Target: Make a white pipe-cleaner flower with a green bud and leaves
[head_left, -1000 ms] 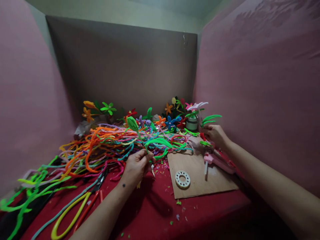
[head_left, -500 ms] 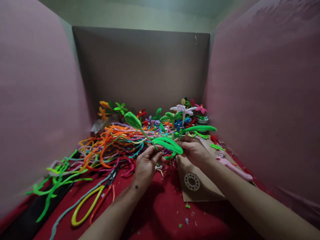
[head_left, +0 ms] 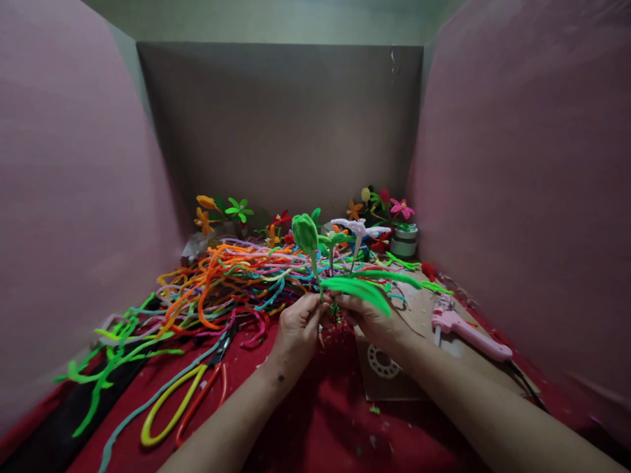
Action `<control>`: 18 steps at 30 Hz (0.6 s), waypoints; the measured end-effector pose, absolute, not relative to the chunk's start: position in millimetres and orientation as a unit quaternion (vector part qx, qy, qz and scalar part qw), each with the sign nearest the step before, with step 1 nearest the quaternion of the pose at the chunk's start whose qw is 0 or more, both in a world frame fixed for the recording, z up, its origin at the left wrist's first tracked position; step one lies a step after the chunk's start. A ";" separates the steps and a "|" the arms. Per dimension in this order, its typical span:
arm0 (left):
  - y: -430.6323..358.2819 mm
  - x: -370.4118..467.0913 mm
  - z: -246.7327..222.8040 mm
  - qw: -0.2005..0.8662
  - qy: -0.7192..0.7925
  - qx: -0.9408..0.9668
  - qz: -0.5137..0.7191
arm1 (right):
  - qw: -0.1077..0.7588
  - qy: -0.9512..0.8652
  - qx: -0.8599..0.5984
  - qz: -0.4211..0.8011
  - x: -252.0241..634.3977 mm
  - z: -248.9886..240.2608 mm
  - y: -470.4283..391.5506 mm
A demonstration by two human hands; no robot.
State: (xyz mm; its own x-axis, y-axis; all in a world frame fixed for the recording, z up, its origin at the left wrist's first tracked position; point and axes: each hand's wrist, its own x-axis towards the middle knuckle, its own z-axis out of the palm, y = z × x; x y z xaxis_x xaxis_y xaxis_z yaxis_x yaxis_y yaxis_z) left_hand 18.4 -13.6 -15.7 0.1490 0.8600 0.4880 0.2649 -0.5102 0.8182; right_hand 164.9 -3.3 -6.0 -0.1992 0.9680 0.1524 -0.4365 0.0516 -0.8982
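Note:
Near the middle, my left hand [head_left: 302, 325] pinches the thin stem of a green fuzzy tulip-like bud [head_left: 305, 234], which stands upright above it. Close beside it, my right hand [head_left: 367, 318] is closed on stems carrying a white flower [head_left: 358, 231] and a green flower [head_left: 336, 239]. Long green leaves [head_left: 362, 292] reach rightward over my right hand. The fingertips of both hands almost meet, and they partly hide the lower stems.
Loose pipe cleaners [head_left: 221, 276] lie heaped at centre left. Scissors [head_left: 197, 387] rest on the red cloth [head_left: 305, 420]. To the right are a pink glue gun [head_left: 470, 335], cardboard [head_left: 414, 315], a round holed disc [head_left: 382, 361] and a jar [head_left: 404, 240]. Finished flowers [head_left: 239, 210] stand behind.
The bud has swung from leaning left to upright and moved right. Both hands have come closer together. The leaf has turned to point right, and the white flower stays above my right hand.

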 end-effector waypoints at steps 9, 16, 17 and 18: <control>-19.4 22.3 -7.3 0.294 0.418 0.638 0.576 | 0.558 -0.467 -0.285 0.624 167.2 -11.8 -0.7; -22.3 22.6 -4.9 0.279 0.436 0.642 0.565 | 0.560 -0.479 -0.304 0.604 163.9 -9.1 -7.7; -21.6 21.8 -6.7 0.284 0.436 0.637 0.568 | 0.559 -0.485 -0.309 0.598 163.9 -9.3 -8.2; -20.5 21.0 -8.9 0.296 0.434 0.632 0.569 | 0.558 -0.491 -0.312 0.591 163.8 -9.7 -8.6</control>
State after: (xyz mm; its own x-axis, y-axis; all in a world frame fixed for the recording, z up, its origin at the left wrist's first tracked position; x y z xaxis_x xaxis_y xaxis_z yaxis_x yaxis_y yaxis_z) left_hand 21.0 -20.5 -8.9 -0.0255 0.8860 0.4630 0.2125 -0.4478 0.8685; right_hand 163.8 -8.6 -9.7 -0.1814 0.9669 0.1794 -0.3529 0.1063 -0.9296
